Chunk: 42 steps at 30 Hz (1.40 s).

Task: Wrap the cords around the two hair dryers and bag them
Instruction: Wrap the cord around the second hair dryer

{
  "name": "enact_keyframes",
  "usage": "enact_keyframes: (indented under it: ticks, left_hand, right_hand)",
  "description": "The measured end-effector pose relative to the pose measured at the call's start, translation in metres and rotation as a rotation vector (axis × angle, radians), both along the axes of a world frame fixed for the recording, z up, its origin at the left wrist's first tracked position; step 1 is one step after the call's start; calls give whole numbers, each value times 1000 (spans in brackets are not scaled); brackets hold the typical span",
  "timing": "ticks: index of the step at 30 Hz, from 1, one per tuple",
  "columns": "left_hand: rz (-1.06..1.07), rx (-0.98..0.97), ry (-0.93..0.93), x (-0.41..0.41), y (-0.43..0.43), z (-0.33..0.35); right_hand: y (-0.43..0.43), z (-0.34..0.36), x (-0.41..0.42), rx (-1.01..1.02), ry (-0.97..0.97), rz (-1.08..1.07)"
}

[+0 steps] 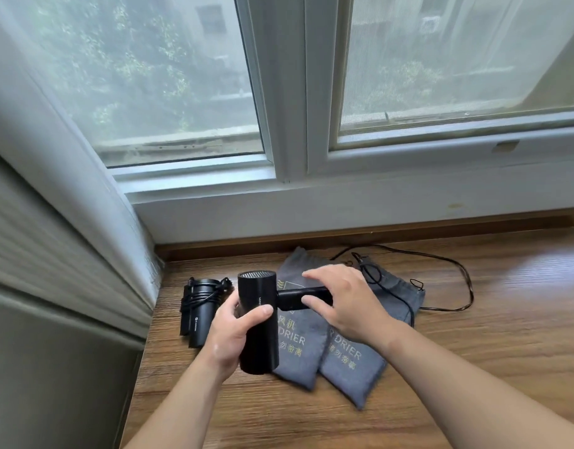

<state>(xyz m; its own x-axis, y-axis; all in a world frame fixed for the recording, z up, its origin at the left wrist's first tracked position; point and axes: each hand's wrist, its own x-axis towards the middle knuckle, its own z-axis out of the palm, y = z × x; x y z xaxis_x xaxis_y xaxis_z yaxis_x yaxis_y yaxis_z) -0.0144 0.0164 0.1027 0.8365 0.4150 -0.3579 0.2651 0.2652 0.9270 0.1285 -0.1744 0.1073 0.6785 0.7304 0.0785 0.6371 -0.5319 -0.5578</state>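
Held dryer: a black, cylinder-bodied plastic hair dryer [259, 351] is lifted just above the tabletop, its grille end pointing to twelve o'clock and its folding handle [290, 298] sticking out toward three o'clock.
Left hand: the left hand [229, 335] grips the barrel from nine o'clock, fingers wrapped round it and thumb across the front.
Right hand: the right hand [344, 303] holds the handle, fingers curled over the top and thumb on the near side.
Second dryer: a matching black hair dryer [201, 306] lies at nine o'clock of the held one, its cord wound around it.
Bags: two grey cloth drawstring bags [353, 367] with gold lettering lie flat, side by side and overlapping, under the right hand.
Loose cord: a thin dark cord [467, 277] loops across the brown wooden tabletop [489, 351] at two o'clock.
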Motion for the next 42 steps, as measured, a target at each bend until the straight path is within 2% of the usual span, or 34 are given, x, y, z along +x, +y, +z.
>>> enact_keyframes:
  ticks: [5,7,15,20,24,28,32,35,40,42]
  left_hand:
    - [-104,202,24,-2,13,12]
    - [-101,246,24,-1,14,15]
    - [57,380,27,2,-3,24]
    - [346,226,4,14,-33,28]
    - [405,87,-27,24,-49,31]
    - [445,-7,-114,23,-53,30]
    - [435,-91,-157,20,-55,28]
    - [288,95,-77,13,-38,31]
    - [-277,901,37,10,14,41]
    - [-557,1036,98,19,17,52]
  right_hand:
    - [2,6,5,-208,113,197]
    - [2,6,2,-179,151,194]
    - [-3,6,-16,23,353,-38]
    - [20,11,-44,292,527,-369]
    - [31,24,-59,437,639,-465]
    - [27,27,-58,490,654,-389]
    - [10,18,-50,386,685,-265]
    - [-3,17,-37,350,645,-190]
    - [-18,36,-3,28,485,58]
    - [-16,44,1,-73,458,145]
